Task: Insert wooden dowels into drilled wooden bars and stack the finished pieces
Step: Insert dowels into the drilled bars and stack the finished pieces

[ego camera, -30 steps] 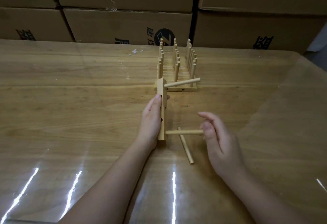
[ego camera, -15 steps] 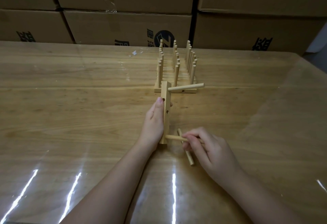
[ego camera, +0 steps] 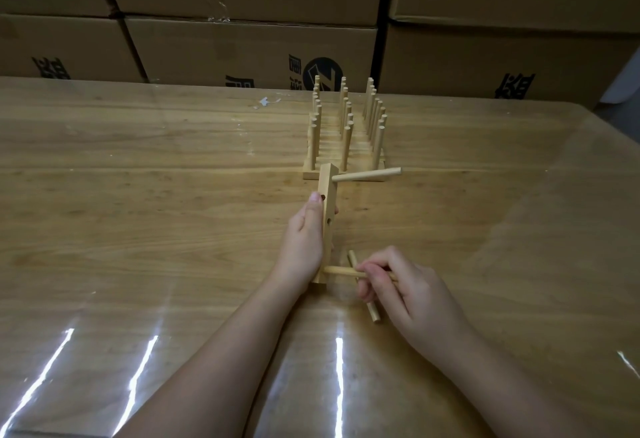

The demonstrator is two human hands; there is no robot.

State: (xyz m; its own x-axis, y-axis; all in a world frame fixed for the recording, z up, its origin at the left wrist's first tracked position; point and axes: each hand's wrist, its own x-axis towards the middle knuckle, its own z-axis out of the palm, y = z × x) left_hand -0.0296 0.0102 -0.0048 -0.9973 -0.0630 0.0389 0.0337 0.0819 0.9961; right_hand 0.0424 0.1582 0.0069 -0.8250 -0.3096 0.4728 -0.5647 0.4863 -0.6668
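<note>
My left hand [ego camera: 304,240] grips a drilled wooden bar [ego camera: 327,195] that lies lengthwise on the table, one end toward me. A dowel [ego camera: 367,174] sticks out to the right from its far end, and an empty hole shows near the middle. At the bar's near end, my right hand [ego camera: 405,285] pinches a second dowel [ego camera: 337,270] whose tip sits in the bar. A loose dowel [ego camera: 373,311] lies on the table under my right fingers. Behind the bar stands a row of finished bars [ego camera: 346,126] with upright dowels.
The wooden table [ego camera: 138,195] has a glossy clear cover with light streaks near its front edge. Stacked cardboard boxes [ego camera: 249,46] form a wall along the far edge. A small white scrap [ego camera: 265,102] lies left of the finished pieces.
My right hand has closed on the near dowel and stays holding it at the bar's near end. The bar with my left hand shifted slightly toward me.
</note>
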